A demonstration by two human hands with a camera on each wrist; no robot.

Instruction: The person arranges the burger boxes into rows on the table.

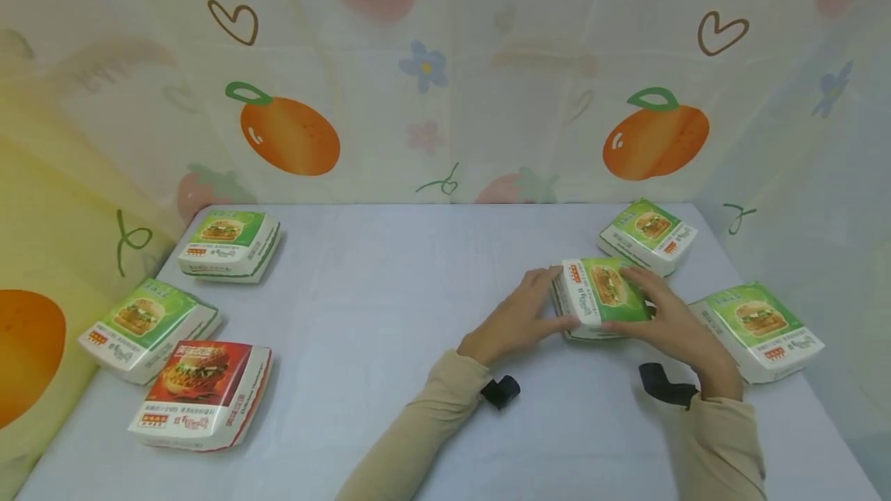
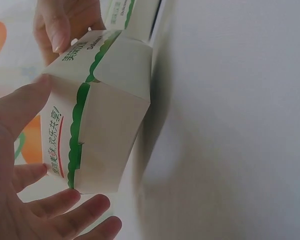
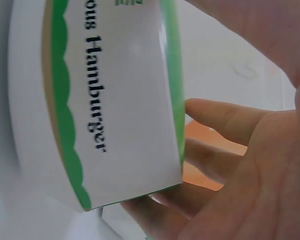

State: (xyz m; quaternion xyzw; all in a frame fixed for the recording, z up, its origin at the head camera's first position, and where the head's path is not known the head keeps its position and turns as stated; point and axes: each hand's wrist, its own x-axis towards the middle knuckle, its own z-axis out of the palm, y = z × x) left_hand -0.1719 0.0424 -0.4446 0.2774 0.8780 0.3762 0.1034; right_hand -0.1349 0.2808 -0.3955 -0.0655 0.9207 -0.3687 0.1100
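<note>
We have a green-and-white burger box (image 1: 602, 288) between our two hands, on the right side of the white table (image 1: 390, 292), toward its far part. Our left hand (image 1: 518, 318) grips the box's left end, thumb on the near side and forefinger at the far corner, while its other fingers spread apart below. Our right hand (image 1: 671, 323) clasps the right end, thumb on the near edge and fingers set apart along the far side. We cannot tell whether the box's underside touches the table.

Just beyond it, at the far right, we see a second green box (image 1: 647, 234); a third green box (image 1: 759, 331) lies at the right, partly behind our right wrist. On the left side we find two more: a far-left green box (image 1: 226, 242) and a tilted-angle green box (image 1: 149, 323) nearer us. A red box (image 1: 198, 393) lies nearest on that side, just beside the latter. Behind the table we see a cloth (image 1: 445, 130) printed with oranges, hearts and flowers.
</note>
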